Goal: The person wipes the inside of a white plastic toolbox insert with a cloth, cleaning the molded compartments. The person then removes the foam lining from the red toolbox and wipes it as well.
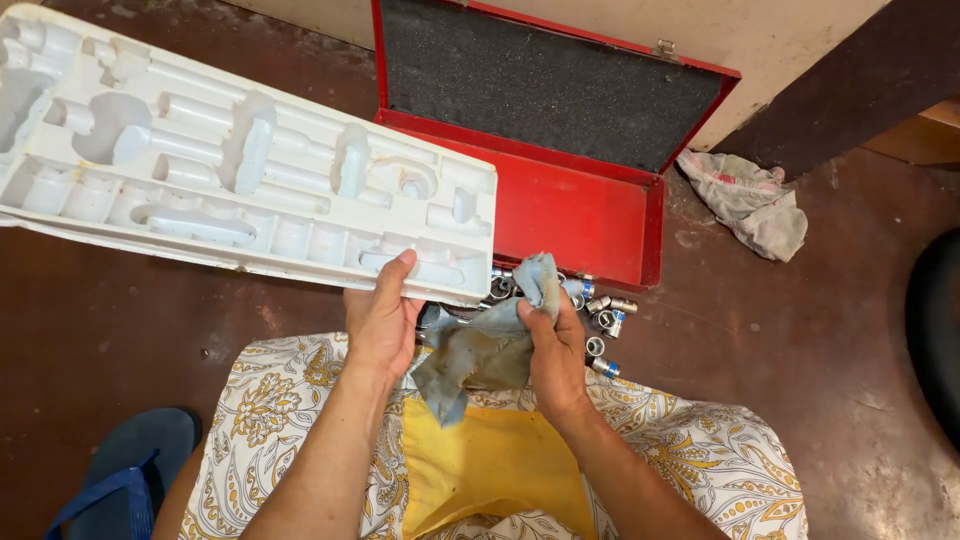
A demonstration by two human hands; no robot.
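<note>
My left hand (383,318) grips the near corner of a long white moulded plastic tray (240,170), held tilted off the floor and stretching to the upper left. Its shaped pockets are bare. My right hand (556,350) clutches a crumpled grey-blue rag (480,350) just beside the tray's corner. Below the hands lie several small metal sockets (603,320), scattered on the floor. Behind them an open red metal toolbox (575,215) rests with its lid up, lined with dark foam (545,85).
A dirty pale cloth (750,200) lies on the brown floor to the right of the toolbox. A blue sandal (125,465) sits at the lower left. My lap is covered by floral fabric (700,450). A dark rounded object (935,330) is at the right edge.
</note>
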